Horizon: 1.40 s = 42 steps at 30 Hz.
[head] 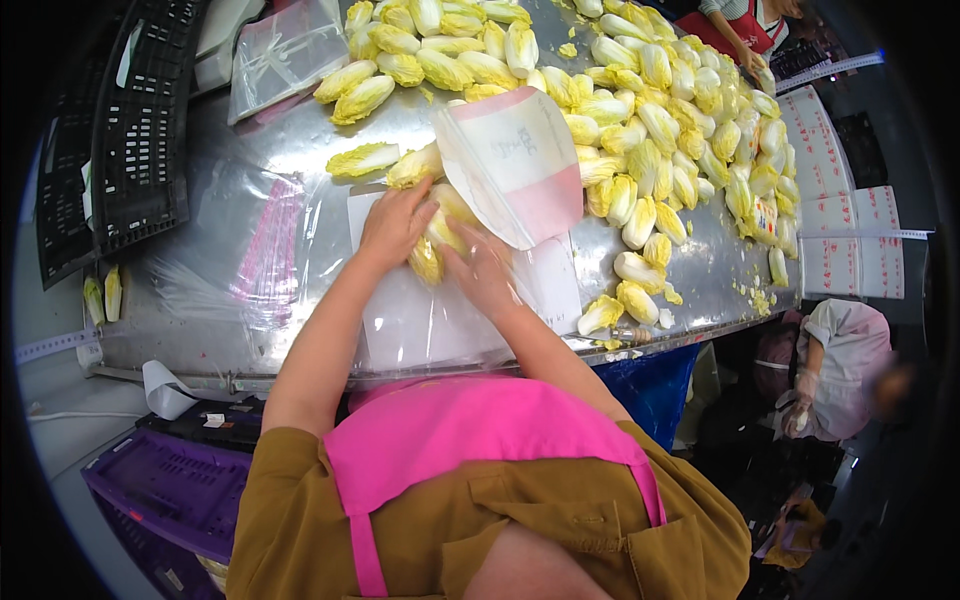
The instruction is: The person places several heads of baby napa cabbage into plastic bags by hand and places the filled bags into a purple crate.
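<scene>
My left hand [399, 223] lies on small napa cabbages, its fingers over a yellow-white head [431, 255] in front of me. From the other side, my right hand [484, 274] grips the same head, with clear plastic film over its fingers and wrist. The film spreads over a white sheet [397, 322] on the table. Just beyond my hands stands a white-and-pink plastic piece [510, 165] bearing writing; whether it joins the film, I cannot tell. Behind my left hand are one cabbage [416, 166] and another [364, 159] lying on its side.
Napa cabbages [660, 135] cover the metal table's [187, 345] far and right side. Clear bags with pink print [270, 247] lie at left, beside a black crate [142, 127]. A knife [630, 334] lies near the front edge. Co-workers [847, 367] are at the right.
</scene>
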Motion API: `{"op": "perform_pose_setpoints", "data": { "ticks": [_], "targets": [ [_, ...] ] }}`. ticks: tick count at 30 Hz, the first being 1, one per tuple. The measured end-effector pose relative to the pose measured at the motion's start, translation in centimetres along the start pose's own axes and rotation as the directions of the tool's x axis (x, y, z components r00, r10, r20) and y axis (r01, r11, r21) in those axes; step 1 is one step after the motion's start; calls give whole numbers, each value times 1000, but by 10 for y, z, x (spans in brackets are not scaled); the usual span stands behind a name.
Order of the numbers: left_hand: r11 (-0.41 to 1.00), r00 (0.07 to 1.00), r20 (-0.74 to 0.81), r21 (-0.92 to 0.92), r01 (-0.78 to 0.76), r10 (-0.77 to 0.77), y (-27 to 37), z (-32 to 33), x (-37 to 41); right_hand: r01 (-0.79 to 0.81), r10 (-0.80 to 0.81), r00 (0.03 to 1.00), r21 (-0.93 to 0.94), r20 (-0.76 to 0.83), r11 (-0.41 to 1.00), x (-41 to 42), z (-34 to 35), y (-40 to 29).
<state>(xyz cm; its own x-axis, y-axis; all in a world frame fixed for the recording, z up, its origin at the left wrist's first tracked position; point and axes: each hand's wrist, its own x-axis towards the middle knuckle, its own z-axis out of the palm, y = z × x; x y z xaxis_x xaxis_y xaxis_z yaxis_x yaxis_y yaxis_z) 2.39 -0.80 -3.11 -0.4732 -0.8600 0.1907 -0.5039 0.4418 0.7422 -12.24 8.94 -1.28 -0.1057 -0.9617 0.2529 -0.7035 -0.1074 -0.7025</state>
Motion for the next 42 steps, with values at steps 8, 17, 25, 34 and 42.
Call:
{"op": "perform_pose_setpoints", "data": {
  "ticks": [8,17,25,34,42],
  "targets": [
    [996,1000,-26,89,-12,15,11,8,-3,-105,109,993,-67,52,992,9,15,8],
    [994,995,-32,-50,-96,94,7,13,2,-134,133,987,-2,94,991,19,22,-3],
    [956,986,-133,288,-58,100,17,-3,-8,149,-149,989,-27,8,989,-35,-18,-4],
    [942,941,286,225,-248,179,118,-11,-106,98,-139,987,-373,-85,923,1,-111,49],
    [990,989,-118,123,-72,87,97,15,-101,202,-202,979,33,13,979,37,-126,69]
  ]
}}
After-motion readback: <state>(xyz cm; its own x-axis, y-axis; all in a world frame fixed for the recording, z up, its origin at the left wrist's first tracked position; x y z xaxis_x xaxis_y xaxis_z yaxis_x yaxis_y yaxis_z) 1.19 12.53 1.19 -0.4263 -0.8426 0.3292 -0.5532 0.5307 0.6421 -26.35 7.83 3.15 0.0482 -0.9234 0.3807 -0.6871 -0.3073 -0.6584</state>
